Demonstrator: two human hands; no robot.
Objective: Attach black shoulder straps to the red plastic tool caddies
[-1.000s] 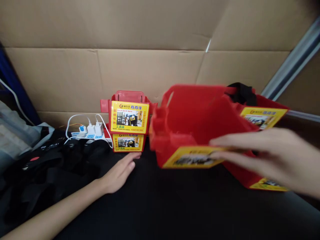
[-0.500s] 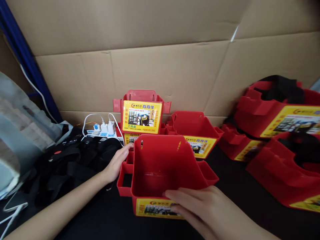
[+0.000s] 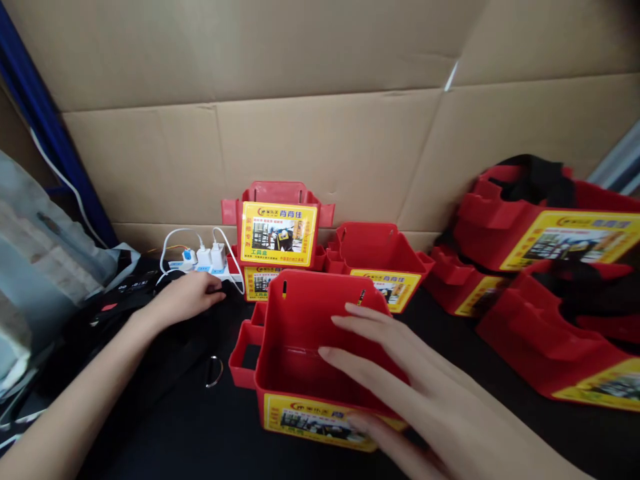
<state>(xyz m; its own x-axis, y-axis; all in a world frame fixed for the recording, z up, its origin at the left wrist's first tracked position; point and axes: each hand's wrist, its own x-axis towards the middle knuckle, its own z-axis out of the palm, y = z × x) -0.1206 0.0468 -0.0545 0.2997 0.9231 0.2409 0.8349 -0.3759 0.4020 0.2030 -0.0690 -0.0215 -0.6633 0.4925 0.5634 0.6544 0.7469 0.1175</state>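
Note:
A red plastic tool box with a yellow label on its front stands on the black table right in front of me. My right hand straddles its front wall, with the thumb on the label outside and the fingers stretched over the rim into the empty inside. My left hand lies palm down, fingers flat, on a heap of black straps just before a white power strip. A metal ring lies between the straps and the box.
Two stacked red boxes and another open one stand against the cardboard wall. Several more red boxes with black straps crowd the right side. Grey plastic bags lie at far left.
The red box came from the right and was set down in front of me. My left hand left the box's side and moved left onto the straps. My right fingers reached farther into the box.

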